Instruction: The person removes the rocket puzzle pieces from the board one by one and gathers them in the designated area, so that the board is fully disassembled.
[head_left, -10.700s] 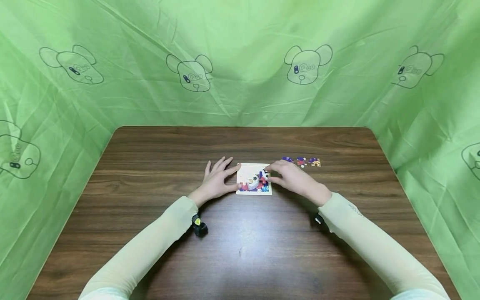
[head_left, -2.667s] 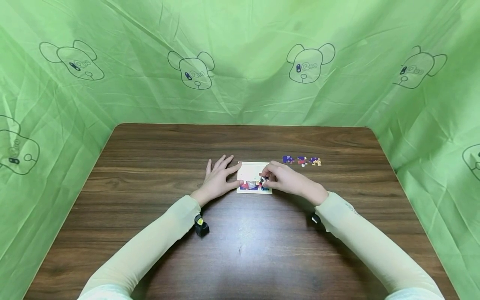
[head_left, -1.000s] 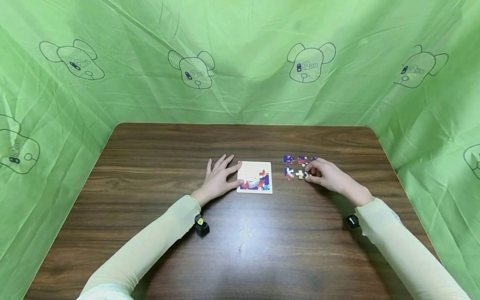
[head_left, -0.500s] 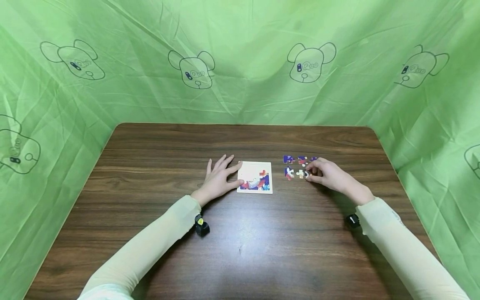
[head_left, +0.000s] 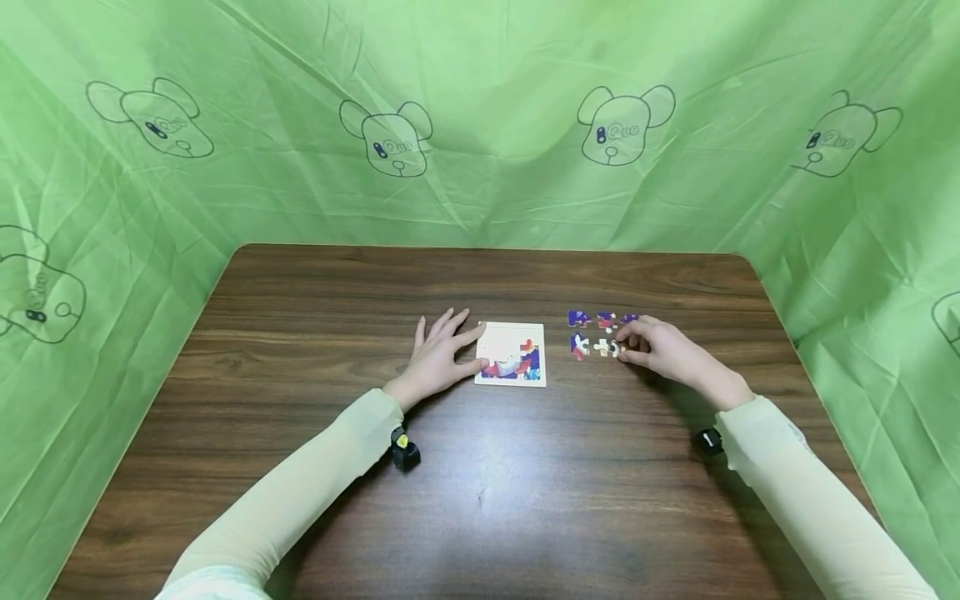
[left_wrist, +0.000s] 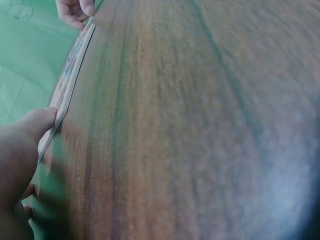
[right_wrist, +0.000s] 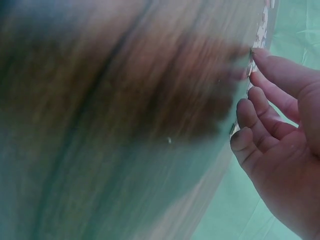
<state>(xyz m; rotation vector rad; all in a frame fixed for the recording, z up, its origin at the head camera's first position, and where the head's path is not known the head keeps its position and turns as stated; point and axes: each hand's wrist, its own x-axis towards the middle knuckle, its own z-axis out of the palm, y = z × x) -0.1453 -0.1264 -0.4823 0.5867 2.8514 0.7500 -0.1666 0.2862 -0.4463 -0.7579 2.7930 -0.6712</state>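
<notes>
A square jigsaw tray point(head_left: 510, 326) lies flat at the middle of the table, its lower and right parts filled with colourful pieces and its upper left bare. My left hand point(head_left: 432, 364) rests beside it with spread fingers, thumb and index finger touching its left edge. Right of the tray, my right hand point(head_left: 663, 350) pinches a jigsaw piece point(head_left: 615, 349) with a dark round spot at table level; the fingertips cover part of it. That piece sits against a pale jigsaw piece point(head_left: 602, 347). A purple, white and red jigsaw piece point(head_left: 578, 345) lies to their left.
Behind that row lie a purple jigsaw piece point(head_left: 578, 318), a purple and red jigsaw piece point(head_left: 606, 320) and another purple jigsaw piece point(head_left: 628, 318), partly hidden by the right hand. The wooden table point(head_left: 480, 483) is enclosed by green cloth point(head_left: 480, 125).
Since 2.7 s ago, the right hand has moved from the tray to the right, and a front row of pieces now lies on the table. Over the last second both hands have stayed nearly still.
</notes>
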